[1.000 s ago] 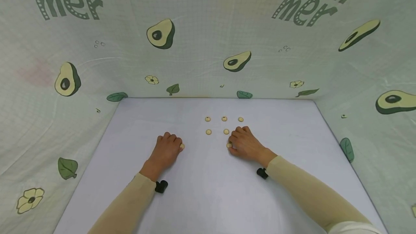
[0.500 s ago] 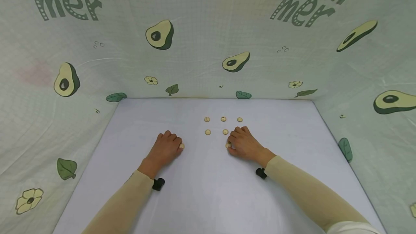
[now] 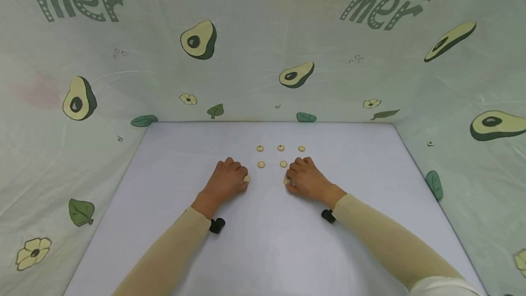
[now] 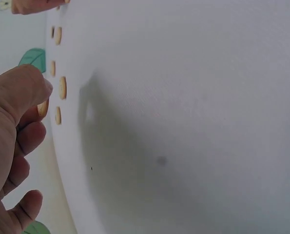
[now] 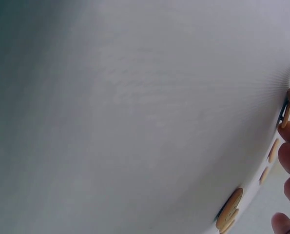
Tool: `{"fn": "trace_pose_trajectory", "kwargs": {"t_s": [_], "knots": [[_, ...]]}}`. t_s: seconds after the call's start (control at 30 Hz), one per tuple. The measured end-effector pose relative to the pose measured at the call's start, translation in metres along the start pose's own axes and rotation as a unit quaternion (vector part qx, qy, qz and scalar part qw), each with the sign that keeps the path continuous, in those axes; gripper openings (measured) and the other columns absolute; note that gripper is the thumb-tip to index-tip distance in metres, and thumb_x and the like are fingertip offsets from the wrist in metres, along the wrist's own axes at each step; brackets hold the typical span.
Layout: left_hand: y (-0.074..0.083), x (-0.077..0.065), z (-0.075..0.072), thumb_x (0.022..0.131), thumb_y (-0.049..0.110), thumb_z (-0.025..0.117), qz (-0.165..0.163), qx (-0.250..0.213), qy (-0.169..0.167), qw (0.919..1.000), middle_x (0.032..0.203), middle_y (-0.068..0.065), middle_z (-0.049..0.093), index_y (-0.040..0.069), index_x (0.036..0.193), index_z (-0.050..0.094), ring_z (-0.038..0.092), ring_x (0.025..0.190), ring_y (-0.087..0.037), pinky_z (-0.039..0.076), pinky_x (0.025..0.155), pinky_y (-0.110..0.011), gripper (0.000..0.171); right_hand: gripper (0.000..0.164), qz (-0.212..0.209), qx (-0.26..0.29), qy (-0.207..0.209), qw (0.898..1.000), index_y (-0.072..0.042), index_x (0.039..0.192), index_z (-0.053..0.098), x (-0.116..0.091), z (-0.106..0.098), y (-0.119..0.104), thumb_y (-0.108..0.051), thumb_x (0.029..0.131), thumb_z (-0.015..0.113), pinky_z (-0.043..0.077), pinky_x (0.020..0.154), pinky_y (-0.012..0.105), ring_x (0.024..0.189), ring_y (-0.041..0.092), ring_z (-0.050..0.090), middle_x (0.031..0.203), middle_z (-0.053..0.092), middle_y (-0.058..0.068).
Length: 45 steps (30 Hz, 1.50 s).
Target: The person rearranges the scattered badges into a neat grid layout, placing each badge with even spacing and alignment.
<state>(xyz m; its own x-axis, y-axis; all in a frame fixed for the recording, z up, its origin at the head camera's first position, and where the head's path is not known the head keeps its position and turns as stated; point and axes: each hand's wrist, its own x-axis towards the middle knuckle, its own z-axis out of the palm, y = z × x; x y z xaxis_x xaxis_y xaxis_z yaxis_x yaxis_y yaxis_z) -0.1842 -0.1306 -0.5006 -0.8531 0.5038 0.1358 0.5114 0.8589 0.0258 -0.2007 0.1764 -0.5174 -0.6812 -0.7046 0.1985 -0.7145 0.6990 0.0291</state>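
Note:
My left hand [image 3: 226,179] pinches a round pale wooden button [image 3: 246,178] between thumb and forefinger. In the left wrist view that button [image 4: 43,107] shows past the thumb, with the other fingers curled. To the right, my right hand [image 3: 308,179] pinches a second button [image 3: 287,181] at the white table. Its edge [image 5: 286,116] shows between thumb and finger in the right wrist view. Just beyond the hands lie loose buttons in two rows: a far row of three, its middle button [image 3: 281,148] among them, and a nearer pair, a left one [image 3: 261,164] and a right one [image 3: 283,164].
The white tabletop [image 3: 263,241] spreads around both hands. A pale cloth [image 3: 246,49] printed with avocados, leaves and lettering hangs behind the table and along both sides. A small black camera [image 3: 217,225] is worn at the left wrist, another camera [image 3: 328,216] at the right.
My left hand has moved right and slightly forward with its button, closer to the right hand. My right hand has stayed almost in place, still pinching its button. The loose buttons lie as before.

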Motion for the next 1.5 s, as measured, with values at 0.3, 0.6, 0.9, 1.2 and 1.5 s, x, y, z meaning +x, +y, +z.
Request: {"fn": "trace_pose_trajectory", "kwargs": {"t_s": [0.3, 0.6, 0.9, 1.2, 1.5], "knots": [[0.025, 0.018, 0.002, 0.098, 0.033, 0.074, -0.026, -0.003, -0.038, 0.9989, 0.104, 0.001, 0.076, 0.017, 0.101, 0.076, 0.055, 0.097, -0.021, 0.05, 0.09, -0.044, 0.017, 0.014, 0.008, 0.006, -0.015, 1.0, -0.015, 0.097, 0.074, 0.002, -0.001, -0.002, -0.029, 0.095, 0.076, 0.042, 0.093, 0.045, 0.093, 0.02, 0.051, 0.096, 0.068, -0.002], [0.037, 0.026, 0.012, 0.1, 0.034, 0.073, -0.043, -0.008, -0.069, 0.9967, 0.106, 0.002, 0.074, 0.018, 0.104, 0.075, 0.054, 0.098, -0.02, 0.047, 0.092, -0.044, 0.017, 0.016, 0.008, 0.01, -0.016, 1.0, -0.015, 0.098, 0.074, 0.002, -0.003, -0.004, -0.03, 0.095, 0.077, 0.042, 0.092, 0.045, 0.094, 0.02, 0.052, 0.097, 0.068, -0.002], [0.04, 0.027, 0.014, 0.1, 0.034, 0.072, -0.046, -0.001, -0.075, 0.9961, 0.109, 0.002, 0.075, 0.018, 0.108, 0.076, 0.053, 0.098, -0.02, 0.047, 0.092, -0.043, 0.018, 0.015, 0.002, 0.006, -0.01, 1.0, -0.015, 0.098, 0.075, 0.002, -0.004, -0.004, -0.029, 0.095, 0.077, 0.043, 0.091, 0.044, 0.093, 0.02, 0.052, 0.096, 0.068, -0.002], [0.043, 0.028, 0.01, 0.101, 0.034, 0.072, -0.053, -0.003, -0.082, 0.9952, 0.11, 0.001, 0.075, 0.018, 0.111, 0.078, 0.054, 0.099, -0.021, 0.047, 0.093, -0.044, 0.02, 0.016, 0.009, 0.006, -0.007, 1.0, -0.015, 0.098, 0.076, 0.0, -0.001, -0.002, -0.03, 0.095, 0.079, 0.043, 0.092, 0.044, 0.094, 0.02, 0.054, 0.097, 0.069, -0.002], [0.043, 0.028, 0.011, 0.1, 0.036, 0.073, -0.053, -0.003, -0.081, 0.9953, 0.109, 0.002, 0.075, 0.019, 0.111, 0.078, 0.052, 0.098, -0.02, 0.047, 0.091, -0.042, 0.021, 0.018, 0.014, 0.001, -0.008, 1.0, -0.015, 0.098, 0.076, -0.001, -0.001, -0.002, -0.032, 0.095, 0.078, 0.043, 0.093, 0.044, 0.095, 0.02, 0.054, 0.097, 0.069, -0.002]]}}
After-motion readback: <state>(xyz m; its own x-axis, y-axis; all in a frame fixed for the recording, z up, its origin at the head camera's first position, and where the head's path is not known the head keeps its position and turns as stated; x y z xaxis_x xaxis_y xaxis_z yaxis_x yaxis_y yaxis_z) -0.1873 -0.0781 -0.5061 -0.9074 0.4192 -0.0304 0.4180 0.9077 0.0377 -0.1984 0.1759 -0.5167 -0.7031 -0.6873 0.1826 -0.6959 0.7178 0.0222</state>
